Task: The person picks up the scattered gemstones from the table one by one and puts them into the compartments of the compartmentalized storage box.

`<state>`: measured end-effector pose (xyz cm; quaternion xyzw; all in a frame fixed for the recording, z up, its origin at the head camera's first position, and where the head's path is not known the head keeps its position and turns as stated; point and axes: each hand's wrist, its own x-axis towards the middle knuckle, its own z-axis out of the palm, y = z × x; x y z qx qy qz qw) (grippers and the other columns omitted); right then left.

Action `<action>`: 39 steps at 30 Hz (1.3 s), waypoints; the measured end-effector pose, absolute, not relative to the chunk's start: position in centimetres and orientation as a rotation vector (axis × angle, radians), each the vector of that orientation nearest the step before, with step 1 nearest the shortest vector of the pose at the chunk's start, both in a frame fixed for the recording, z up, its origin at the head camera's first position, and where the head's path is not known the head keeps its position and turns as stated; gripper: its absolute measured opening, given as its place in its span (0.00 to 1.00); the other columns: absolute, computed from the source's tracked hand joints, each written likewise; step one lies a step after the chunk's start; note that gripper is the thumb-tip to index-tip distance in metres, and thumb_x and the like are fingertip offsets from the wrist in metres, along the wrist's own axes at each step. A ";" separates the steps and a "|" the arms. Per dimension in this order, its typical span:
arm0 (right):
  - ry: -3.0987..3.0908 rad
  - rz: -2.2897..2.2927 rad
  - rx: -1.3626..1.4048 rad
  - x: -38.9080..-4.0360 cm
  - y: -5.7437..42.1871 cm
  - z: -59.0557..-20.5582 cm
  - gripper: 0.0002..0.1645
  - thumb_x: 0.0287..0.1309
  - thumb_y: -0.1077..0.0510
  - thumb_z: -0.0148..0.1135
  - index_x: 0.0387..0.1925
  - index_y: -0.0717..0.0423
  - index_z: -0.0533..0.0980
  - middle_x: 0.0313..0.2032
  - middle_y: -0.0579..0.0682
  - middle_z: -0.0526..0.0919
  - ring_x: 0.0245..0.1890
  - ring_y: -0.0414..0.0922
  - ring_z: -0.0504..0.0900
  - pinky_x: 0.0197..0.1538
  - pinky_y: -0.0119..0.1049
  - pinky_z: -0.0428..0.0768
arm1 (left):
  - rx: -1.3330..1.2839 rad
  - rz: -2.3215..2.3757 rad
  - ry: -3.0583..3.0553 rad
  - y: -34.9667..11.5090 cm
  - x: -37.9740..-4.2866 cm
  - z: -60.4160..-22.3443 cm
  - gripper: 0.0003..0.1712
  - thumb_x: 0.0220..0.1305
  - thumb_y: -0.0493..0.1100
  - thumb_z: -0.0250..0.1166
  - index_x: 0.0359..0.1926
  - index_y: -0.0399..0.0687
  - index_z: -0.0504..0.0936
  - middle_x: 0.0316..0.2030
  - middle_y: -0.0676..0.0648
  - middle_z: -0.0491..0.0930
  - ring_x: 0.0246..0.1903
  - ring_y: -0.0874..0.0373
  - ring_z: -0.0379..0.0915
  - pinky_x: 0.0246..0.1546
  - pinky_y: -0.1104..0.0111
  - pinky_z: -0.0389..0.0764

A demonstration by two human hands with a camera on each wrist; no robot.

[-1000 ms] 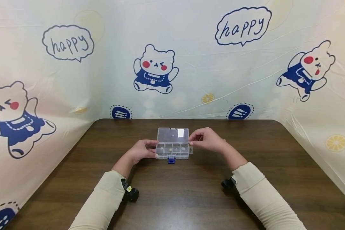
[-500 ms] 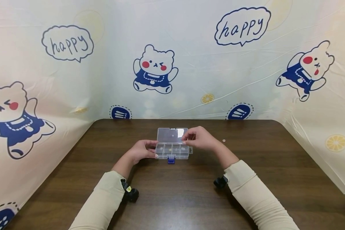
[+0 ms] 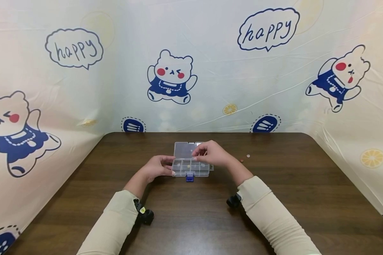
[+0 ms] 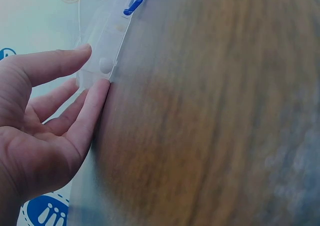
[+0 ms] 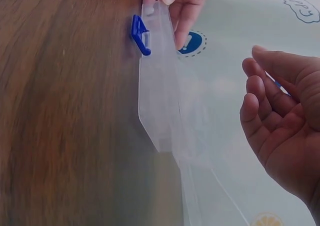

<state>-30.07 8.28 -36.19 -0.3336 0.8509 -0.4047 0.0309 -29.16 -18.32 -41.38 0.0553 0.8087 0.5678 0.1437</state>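
Observation:
A clear plastic compartment box (image 3: 186, 170) stands on the table with its lid (image 3: 182, 150) raised at the back and a blue latch (image 3: 189, 177) hanging at the front. Tiny pale and yellowish pieces lie in some compartments. At its left end my left hand (image 3: 157, 166) grips the box, thumb at the front corner and fingers at the back. My right hand (image 3: 212, 154) hovers over the box's right half, before the lid, thumb and index fingertips close together. In the right wrist view the same right hand (image 5: 287, 101) has curled fingers; whether something tiny sits between the tips is hidden.
Right of the box, beyond my right wrist, a small whitish piece (image 3: 248, 156) and a small reddish-brown piece (image 3: 242, 160) lie on the brown wooden table (image 3: 185, 219). A printed cloth (image 3: 210, 71) with bears encloses the table's back and sides.
My right hand has moved left from the box's right edge to over its compartments. The whitish and reddish-brown pieces have come into sight behind the wrist. My left hand stays on the box.

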 end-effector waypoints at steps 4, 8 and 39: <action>2.616 -1.231 -0.983 -30.3 7.5 -36.4 0.03 0.57 0.61 0.69 0.35 0.54 0.85 0.31 0.44 0.82 0.33 0.44 0.77 0.37 0.34 0.80 | 0.170 1.638 2.329 -18.3 -29.1 -41.3 0.39 0.47 0.24 0.73 0.64 0.34 0.72 0.57 0.34 0.75 0.46 0.49 0.79 0.43 0.63 0.83; 2.605 -1.233 -0.988 -30.7 6.9 -36.8 0.05 0.57 0.62 0.69 0.36 0.56 0.85 0.31 0.44 0.83 0.33 0.44 0.78 0.38 0.33 0.80 | 0.179 1.623 2.337 -18.4 -29.1 -41.3 0.39 0.48 0.25 0.73 0.64 0.35 0.71 0.58 0.34 0.74 0.46 0.49 0.79 0.44 0.63 0.83; 2.559 -1.115 -1.035 -31.7 5.0 -39.4 0.04 0.58 0.64 0.67 0.36 0.59 0.85 0.30 0.44 0.83 0.32 0.40 0.78 0.39 0.31 0.79 | 0.153 1.618 2.339 -18.3 -29.0 -41.2 0.39 0.48 0.25 0.73 0.63 0.37 0.73 0.59 0.36 0.74 0.48 0.49 0.79 0.45 0.62 0.82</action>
